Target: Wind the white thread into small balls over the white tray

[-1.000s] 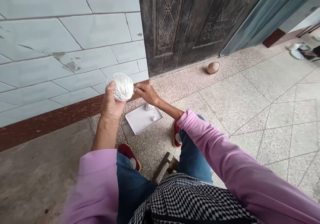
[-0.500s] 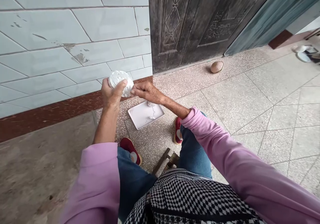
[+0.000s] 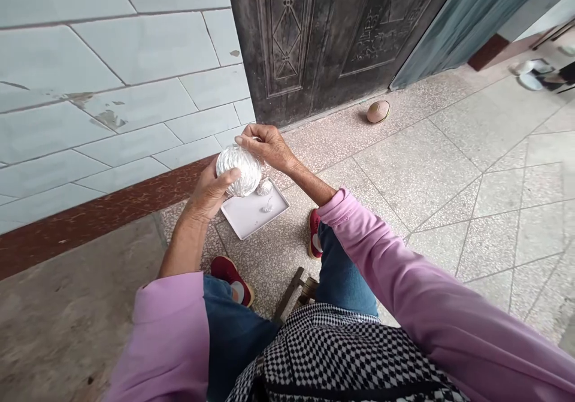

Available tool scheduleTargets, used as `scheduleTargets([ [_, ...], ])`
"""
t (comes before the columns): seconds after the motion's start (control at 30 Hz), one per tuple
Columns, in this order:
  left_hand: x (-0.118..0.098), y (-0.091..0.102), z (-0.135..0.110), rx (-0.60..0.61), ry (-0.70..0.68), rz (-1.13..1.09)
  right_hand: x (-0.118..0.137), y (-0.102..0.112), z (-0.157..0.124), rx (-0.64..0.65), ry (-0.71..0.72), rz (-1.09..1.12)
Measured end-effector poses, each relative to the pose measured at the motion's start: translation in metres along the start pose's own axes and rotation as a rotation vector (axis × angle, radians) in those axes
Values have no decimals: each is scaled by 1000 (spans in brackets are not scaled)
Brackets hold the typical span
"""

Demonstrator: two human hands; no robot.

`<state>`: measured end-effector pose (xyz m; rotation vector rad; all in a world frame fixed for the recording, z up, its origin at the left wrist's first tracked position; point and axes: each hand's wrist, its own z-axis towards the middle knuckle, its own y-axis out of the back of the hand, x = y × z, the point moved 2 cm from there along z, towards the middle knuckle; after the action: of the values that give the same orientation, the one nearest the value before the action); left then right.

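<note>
Right hand [image 3: 268, 148] raised to white ball's [image 3: 242, 165] upper edge; floor [image 3: 417, 168] spreads rightward.

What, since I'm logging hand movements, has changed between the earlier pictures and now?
The white ball has shifted rightward in view, now hiding part of the tray. The right hand has moved from the ball's right side to its upper right. The left hand still holds the ball; the tray stays put.

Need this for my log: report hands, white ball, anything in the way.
Left hand holding white ball. Right hand at ball's upper right edge. Ball hides part of tray; nothing seen blocking hands.
</note>
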<state>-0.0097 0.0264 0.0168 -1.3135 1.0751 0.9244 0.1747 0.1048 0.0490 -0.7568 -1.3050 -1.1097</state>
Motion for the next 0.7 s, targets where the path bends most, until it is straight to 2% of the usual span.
scheduleTargets([
  [0.17, -1, -14, 1, -15, 35, -53, 0, 8, 4, -28, -12, -55],
  [0.3, -3, -16, -1, 24, 53, -93, -1, 14, 2, -40, -44, 32],
  [0.4, -4, -15, -3, 33, 45, -139, -7, 10, 2, -49, -80, 107],
  [0.5, -5, -16, -1, -15, 25, -187, -15, 0, 3, -49, -82, 118],
  [0.6, -5, -11, 5, -96, -30, -209, -19, -6, 1, -39, -59, 22],
  [0.7, -3, 3, 14, -165, -52, -169, -18, -10, -6, 18, -38, -167],
])
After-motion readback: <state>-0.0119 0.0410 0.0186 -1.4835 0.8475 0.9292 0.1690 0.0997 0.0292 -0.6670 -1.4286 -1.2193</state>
